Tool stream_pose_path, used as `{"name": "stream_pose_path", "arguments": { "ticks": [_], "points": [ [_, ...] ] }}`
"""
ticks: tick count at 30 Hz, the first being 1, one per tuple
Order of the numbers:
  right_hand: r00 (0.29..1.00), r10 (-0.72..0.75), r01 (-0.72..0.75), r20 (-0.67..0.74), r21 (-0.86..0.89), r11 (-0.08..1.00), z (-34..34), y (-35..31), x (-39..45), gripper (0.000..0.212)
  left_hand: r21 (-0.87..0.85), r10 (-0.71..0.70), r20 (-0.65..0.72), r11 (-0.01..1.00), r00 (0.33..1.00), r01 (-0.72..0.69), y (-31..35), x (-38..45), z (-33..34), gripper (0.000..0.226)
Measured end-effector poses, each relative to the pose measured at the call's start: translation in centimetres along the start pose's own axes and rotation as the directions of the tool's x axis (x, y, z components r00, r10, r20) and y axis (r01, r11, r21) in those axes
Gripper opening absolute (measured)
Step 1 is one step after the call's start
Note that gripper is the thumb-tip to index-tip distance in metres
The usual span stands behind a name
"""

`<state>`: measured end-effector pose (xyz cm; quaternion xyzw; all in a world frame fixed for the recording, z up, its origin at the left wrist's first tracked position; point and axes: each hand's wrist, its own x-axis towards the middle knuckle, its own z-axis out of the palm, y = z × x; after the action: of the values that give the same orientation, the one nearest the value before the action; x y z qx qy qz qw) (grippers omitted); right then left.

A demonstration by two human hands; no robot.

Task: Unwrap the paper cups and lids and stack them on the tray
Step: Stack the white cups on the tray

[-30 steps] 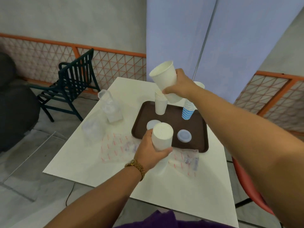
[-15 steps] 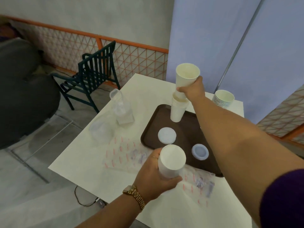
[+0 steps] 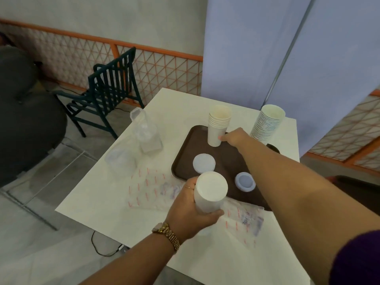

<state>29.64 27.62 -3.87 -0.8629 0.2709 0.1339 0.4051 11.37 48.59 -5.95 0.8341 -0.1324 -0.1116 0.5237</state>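
I'm seeing the left hand [image 3: 191,210] gripping an upturned stack of paper cups [image 3: 209,192] over the near edge of the brown tray [image 3: 183,159]. Right hand [image 3: 234,138] is touching the base of the short cup stack [image 3: 218,126] standing at the tray's far side, fingers curled; can't tell whether they're gripping it. Two lids [image 3: 204,163] are lying on the tray, tall cup stack [image 3: 267,124] standing far right

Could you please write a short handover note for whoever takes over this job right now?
Left hand grips an upside-down stack of white cups above the table's near edge.
Right hand touches the base of the short cup stack on the brown tray.
Two lids lie on the tray; a tall cup stack stands behind it.
Left: stack the held cups.
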Motion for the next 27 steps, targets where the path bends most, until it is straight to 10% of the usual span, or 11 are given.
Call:
{"name": "stream_pose_path", "arguments": {
  "ticks": [15,21,27],
  "points": [
    [0.810,-0.433,0.586,0.396,-0.511,0.629,-5.4,-7.2,-20.5,0.054,-0.022,0.039,0.037,0.999,0.999,-0.038,0.5,0.4,-0.9,0.077],
    [0.845,-0.195,0.518,0.498,-0.853,0.065,-0.6,-6.2,-25.8,0.066,-0.057,0.020,0.080,0.998,0.997,-0.016,1.4,0.0,-1.4,0.074],
    [0.827,-0.360,0.319,0.432,-0.888,-0.332,4.2,-4.5,-26.4,0.040,-0.076,0.004,0.110,0.997,0.994,0.004,0.6,-1.7,-1.7,0.076]
  ]
}}
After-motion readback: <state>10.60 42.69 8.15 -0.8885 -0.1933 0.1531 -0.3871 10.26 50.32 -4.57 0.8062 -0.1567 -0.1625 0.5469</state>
